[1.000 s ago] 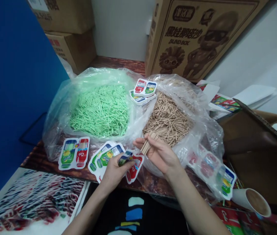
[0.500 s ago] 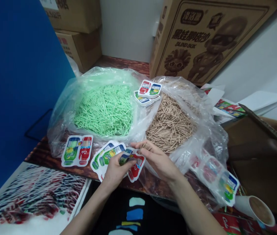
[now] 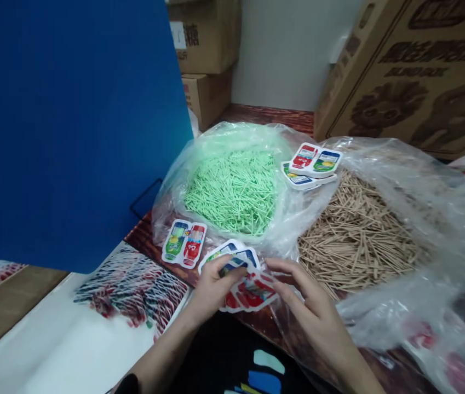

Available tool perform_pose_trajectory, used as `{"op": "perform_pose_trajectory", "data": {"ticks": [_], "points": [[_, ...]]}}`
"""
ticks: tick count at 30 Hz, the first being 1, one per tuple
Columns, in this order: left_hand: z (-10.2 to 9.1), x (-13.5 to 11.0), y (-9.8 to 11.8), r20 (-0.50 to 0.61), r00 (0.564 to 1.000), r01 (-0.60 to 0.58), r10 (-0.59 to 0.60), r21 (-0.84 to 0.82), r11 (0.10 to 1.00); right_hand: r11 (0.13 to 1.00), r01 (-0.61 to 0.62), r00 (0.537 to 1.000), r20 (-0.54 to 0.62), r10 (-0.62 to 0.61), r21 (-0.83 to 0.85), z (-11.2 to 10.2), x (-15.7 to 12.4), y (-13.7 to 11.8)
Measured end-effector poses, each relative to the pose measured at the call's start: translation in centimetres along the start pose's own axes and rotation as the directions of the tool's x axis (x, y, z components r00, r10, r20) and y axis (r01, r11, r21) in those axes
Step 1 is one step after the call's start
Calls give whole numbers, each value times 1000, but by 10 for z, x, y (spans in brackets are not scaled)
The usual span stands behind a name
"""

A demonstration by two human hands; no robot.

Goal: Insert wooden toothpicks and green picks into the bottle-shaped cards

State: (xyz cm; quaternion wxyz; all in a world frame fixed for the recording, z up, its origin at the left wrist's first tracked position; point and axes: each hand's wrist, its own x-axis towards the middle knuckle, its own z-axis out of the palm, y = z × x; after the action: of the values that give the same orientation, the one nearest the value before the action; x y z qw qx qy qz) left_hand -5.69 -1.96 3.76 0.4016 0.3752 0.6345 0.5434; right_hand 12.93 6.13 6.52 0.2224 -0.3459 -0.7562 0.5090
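My left hand (image 3: 219, 282) is closed on a printed card (image 3: 259, 290) shaped like two drink cans, one red and one green and blue. More such cards (image 3: 224, 249) lie overlapping under and behind it. At the right edge of the held card is my right hand (image 3: 308, 301), its fingers apart and the fingertips close to the card; whether they touch it is unclear from blur. No sticks show between those fingers. Beyond the hands, pale green sticks (image 3: 232, 191) fill one clear plastic bag and brown sticks (image 3: 359, 241) fill another.
One can card (image 3: 184, 243) lies on the wooden table at left. A small card stack (image 3: 314, 164) rests between the bags. A blue panel (image 3: 72, 120) stands on the left. Cardboard boxes (image 3: 211, 98) are at the back, with a large printed box (image 3: 400, 82) at right.
The view has swung left, so everything sits further right. My right hand held brown sticks at the card before; now its fingers are spread and none show in them.
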Motion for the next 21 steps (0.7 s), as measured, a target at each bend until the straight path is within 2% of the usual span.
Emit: {"op": "perform_pose_trajectory", "data": {"ticks": [3,6,8,9,12,14,17,21], "points": [[-52,-1,-8,-168,982,89,-85,19,996,998,-56,998,2,56,9,0,3,5],[-104,12,-29,-348,921,184,-172,1,983,993,-116,993,29,115,39,6,5,12],[-127,29,-47,-493,861,196,-125,95,976,989,-136,988,82,131,59,13,6,15],[-135,37,-54,-523,846,198,-101,133,971,988,-140,985,114,132,62,16,7,15],[-145,60,-71,-547,836,210,-46,242,947,988,-142,974,186,129,58,23,10,14],[-144,67,-75,-539,842,208,-6,313,927,987,-148,974,180,136,59,24,11,13],[-137,63,-73,-527,847,166,70,386,908,983,-172,975,155,161,57,22,10,16],[-134,51,-64,-494,821,-11,287,489,872,981,-183,972,163,172,61,20,9,20]]}}
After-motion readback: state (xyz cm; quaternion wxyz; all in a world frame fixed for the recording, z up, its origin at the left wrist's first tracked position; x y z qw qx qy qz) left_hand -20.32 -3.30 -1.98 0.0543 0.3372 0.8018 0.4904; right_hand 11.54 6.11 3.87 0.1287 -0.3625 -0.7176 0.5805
